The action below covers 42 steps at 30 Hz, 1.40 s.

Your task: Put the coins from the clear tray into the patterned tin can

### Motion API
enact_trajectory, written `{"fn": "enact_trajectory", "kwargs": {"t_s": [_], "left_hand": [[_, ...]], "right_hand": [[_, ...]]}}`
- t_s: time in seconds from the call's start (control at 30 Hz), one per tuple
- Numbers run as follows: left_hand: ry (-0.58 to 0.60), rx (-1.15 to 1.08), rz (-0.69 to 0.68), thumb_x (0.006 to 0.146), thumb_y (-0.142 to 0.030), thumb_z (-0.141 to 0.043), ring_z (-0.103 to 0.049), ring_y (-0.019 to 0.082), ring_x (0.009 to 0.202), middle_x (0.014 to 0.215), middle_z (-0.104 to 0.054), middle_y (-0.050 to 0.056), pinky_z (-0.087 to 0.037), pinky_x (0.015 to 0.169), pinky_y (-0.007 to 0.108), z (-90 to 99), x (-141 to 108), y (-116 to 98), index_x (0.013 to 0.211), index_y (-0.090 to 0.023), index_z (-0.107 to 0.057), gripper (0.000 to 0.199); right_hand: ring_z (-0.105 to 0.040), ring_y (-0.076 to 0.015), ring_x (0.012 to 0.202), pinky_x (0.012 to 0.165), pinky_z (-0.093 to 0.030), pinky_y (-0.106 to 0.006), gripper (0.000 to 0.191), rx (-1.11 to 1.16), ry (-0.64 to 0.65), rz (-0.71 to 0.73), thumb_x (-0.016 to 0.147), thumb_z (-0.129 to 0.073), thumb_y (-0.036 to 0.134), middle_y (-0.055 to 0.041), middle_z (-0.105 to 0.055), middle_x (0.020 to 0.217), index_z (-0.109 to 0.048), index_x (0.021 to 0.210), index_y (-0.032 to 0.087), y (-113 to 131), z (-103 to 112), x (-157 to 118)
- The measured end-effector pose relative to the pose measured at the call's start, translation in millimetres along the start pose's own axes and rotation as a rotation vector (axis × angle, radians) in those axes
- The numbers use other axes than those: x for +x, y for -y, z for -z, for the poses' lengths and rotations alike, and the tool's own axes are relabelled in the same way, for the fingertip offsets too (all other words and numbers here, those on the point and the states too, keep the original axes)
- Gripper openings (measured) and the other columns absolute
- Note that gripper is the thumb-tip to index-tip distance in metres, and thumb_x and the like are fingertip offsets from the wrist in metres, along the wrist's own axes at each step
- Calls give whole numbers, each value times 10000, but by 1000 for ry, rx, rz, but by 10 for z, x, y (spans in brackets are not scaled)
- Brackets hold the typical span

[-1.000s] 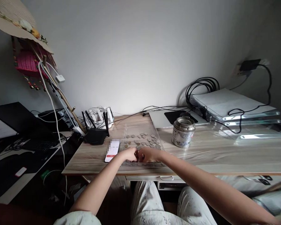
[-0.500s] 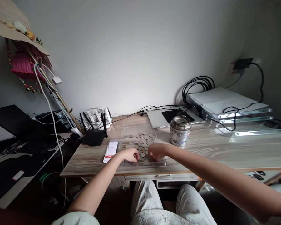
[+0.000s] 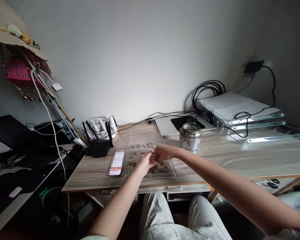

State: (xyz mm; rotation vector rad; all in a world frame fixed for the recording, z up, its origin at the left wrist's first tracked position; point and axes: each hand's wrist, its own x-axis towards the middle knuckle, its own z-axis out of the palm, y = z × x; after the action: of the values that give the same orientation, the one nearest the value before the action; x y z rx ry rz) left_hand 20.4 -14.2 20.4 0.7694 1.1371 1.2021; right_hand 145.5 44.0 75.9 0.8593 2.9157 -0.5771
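As the left hand (image 3: 145,162) and right hand (image 3: 165,152), apart a moment ago, meet above the tray (image 3: 144,137), handling shifts mid-tray; both curl inward, whether pinching anything I cannot tell; coins (image 3: 142,151) lie scattered in the tray.

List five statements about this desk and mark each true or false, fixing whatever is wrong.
1. The left hand and right hand are close together over the tray. True.
2. The tin stands to the left of the tray. False: the tin stands to the right of the tray.
3. Coins lie spread out in the tray. True.
4. The phone lies between the tray and the tin. False: the phone lies to the left of the tray.
5. The router is farther back on the desk than the phone. True.
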Motion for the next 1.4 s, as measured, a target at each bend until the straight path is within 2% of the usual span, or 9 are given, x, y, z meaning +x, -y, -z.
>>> {"fn": "enact_trajectory", "kwargs": {"t_s": [0.1, 0.37, 0.47, 0.6, 0.73, 0.87, 1.07, 1.23, 1.4], "left_hand": [[121, -351, 184, 765, -312, -404, -582, 172, 714, 739, -585, 86, -460, 656, 312, -195, 69, 11, 802, -125, -535, 230], [54, -633, 130, 774, -190, -366, -594, 158, 768, 726, -600, 96, -483, 726, 278, -228, 133, 164, 769, -98, -513, 173], [110, -613, 127, 762, -212, -370, -574, 210, 878, 825, -602, 166, -483, 740, 294, -189, 138, 204, 796, -53, -518, 219], [138, -574, 121, 720, -109, -388, -566, 209, 910, 839, -610, 160, -478, 753, 281, -192, 136, 234, 811, -51, -515, 167], [147, -473, 65, 731, -73, -419, -567, 187, 914, 871, -616, 153, -477, 726, 231, -225, 114, 254, 818, -63, -517, 131], [135, -374, 32, 751, -170, -481, -591, 183, 852, 887, -620, 157, -483, 621, 200, -254, 78, 248, 814, -71, -531, 128], [174, -215, -24, 723, -323, -525, -552, 81, 471, 681, -633, 100, -345, 366, 142, -283, 48, 225, 767, -78, -550, 250], [201, -218, -71, 693, -374, -534, -312, 9, 284, 454, -509, -21, -119, 304, 155, -293, 60, 235, 691, -126, -495, 251], [245, -221, -37, 709, -377, -499, -268, 10, 287, 459, -469, -37, -89, 333, 174, -275, 70, 236, 722, -141, -473, 238]], "right_hand": [[-416, -69, 454, 435, -264, -180, 217, 107, -130, -63, 637, -525, 308, 7, -560, 512, -645, 656, 128, 6, 69, 10], [-475, -95, 538, 508, -301, -192, 269, -37, -444, -74, 726, -465, 317, -37, -589, 600, -655, 626, 154, -65, -33, -182], [-508, -103, 588, 540, -337, -188, 282, 28, -644, -94, 753, -439, 345, -33, -612, 680, -652, 714, 164, -197, 156, -380], [-539, -121, 646, 562, -367, -192, 257, 10, -922, -312, 728, -465, 365, -20, -632, 730, -643, 792, 190, -545, 599, -719], [-549, -137, 617, 497, -352, -199, 179, -113, -840, -536, 659, -524, 321, -8, -630, 663, -656, 698, 206, -925, 844, -958], [-558, -141, 622, 497, -362, -206, 158, -163, -713, -535, 645, -535, 303, 0, -634, 657, -662, 674, 213, -1052, 848, -1035], [-547, -148, 720, 625, -405, -235, 236, -188, -1024, -302, 740, -458, 289, -47, -622, 820, -634, 854, 181, -581, 611, -913], [-532, -115, 607, 531, -391, -210, 247, 2, -683, -74, 742, -483, 334, -33, -611, 790, -616, 906, 206, -86, -14, -553], [-526, -110, 600, 550, -380, -201, 145, 54, -633, -45, 708, -496, 190, -11, -606, 672, -640, 724, 191, -65, -225, -370]]}}
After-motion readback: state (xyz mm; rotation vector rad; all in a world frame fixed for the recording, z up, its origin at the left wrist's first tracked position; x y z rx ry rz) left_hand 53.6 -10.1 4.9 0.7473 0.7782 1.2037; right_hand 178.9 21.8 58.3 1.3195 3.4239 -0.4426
